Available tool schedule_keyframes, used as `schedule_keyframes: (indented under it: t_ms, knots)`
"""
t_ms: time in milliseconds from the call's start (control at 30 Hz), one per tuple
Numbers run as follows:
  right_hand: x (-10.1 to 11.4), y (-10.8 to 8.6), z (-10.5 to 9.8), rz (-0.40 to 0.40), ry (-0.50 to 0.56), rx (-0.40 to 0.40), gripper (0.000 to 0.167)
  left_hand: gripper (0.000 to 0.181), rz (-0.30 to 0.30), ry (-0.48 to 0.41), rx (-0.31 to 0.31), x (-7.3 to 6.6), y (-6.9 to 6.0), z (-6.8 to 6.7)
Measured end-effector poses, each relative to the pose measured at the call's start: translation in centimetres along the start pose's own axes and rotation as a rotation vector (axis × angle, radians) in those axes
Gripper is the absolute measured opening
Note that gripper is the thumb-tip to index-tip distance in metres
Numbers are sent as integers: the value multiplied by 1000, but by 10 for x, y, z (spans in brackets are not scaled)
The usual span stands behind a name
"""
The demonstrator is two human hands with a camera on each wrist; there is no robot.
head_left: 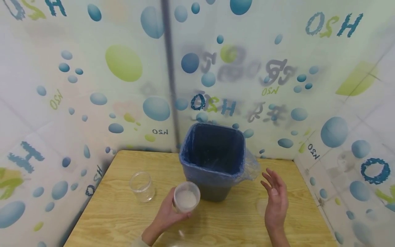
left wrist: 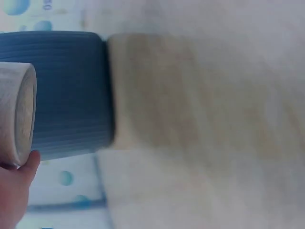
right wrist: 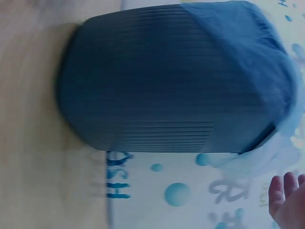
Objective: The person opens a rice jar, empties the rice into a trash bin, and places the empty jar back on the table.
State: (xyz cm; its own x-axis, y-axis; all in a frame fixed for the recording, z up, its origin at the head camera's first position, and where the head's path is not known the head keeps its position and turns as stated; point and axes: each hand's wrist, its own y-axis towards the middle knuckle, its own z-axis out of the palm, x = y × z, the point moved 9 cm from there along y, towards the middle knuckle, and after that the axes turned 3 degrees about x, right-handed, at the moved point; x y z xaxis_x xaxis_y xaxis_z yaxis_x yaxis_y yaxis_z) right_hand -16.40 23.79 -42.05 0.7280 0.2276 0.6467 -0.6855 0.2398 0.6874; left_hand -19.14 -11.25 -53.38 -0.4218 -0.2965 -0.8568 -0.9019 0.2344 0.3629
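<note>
My left hand (head_left: pixel 166 214) grips a clear plastic cup (head_left: pixel 187 208) with something white inside, held in front of the bin. In the left wrist view the cup (left wrist: pixel 9 114) lies sideways across the picture, its base towards the table, with fingers (left wrist: pixel 29 167) curled at its side. My right hand (head_left: pixel 276 204) is raised to the right of the bin with nothing in it, fingers slightly bent and apart. A dark bin (head_left: pixel 210 188) stands at the middle back, lined with a blue plastic bag (head_left: pixel 197 169). Its inside looks dark.
A clear, see-through jar (head_left: pixel 142 187) stands on the wooden table (head_left: pixel 123 219), left of my left hand. A pale round disc (head_left: pixel 261 207) lies beside my right hand. Patterned walls (head_left: pixel 123 103) close in the table's back and sides.
</note>
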Motion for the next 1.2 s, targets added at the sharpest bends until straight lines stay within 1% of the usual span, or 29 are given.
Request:
schedule_keyframes:
  t_ms: [100, 200, 300, 433, 533, 667, 800, 867, 933, 1033, 1133, 1200]
  knots:
    - [8, 7, 7, -24, -14, 22, 46, 87, 57, 4, -28, -17, 8, -7]
    - [15, 11, 15, -40, -27, 42, 47, 88, 85, 28, -52, -33, 15, -13]
    - [22, 15, 24, -74, -15, 72, 48, 88, 88, 68, -76, -48, 20, -17]
    - [31, 18, 39, -106, 8, 117, 53, 89, 74, 112, -98, -66, 25, -20]
    - [33, 19, 50, -104, -21, 155, 53, 90, 69, 147, -105, -79, 29, -20]
    - [33, 20, 64, -86, -125, 226, 51, 91, 87, 209, -102, -99, 35, -20]
    - [30, 24, 80, -49, -248, 292, 54, 91, 136, 309, -89, -118, 41, -17]
    - [29, 25, 88, -33, -331, 324, 57, 92, 167, 370, -87, -126, 43, -14]
    - [26, 25, 97, -15, -421, 360, 62, 93, 198, 432, -97, -133, 44, -13]
    - [21, 24, 110, 29, -546, 417, 67, 94, 230, 502, -116, -140, 46, -11]
    - [17, 22, 120, 72, -626, 467, 70, 94, 253, 557, -139, -146, 47, -10]
    - [15, 21, 125, 97, -654, 497, 72, 94, 263, 593, -151, -149, 48, -9]
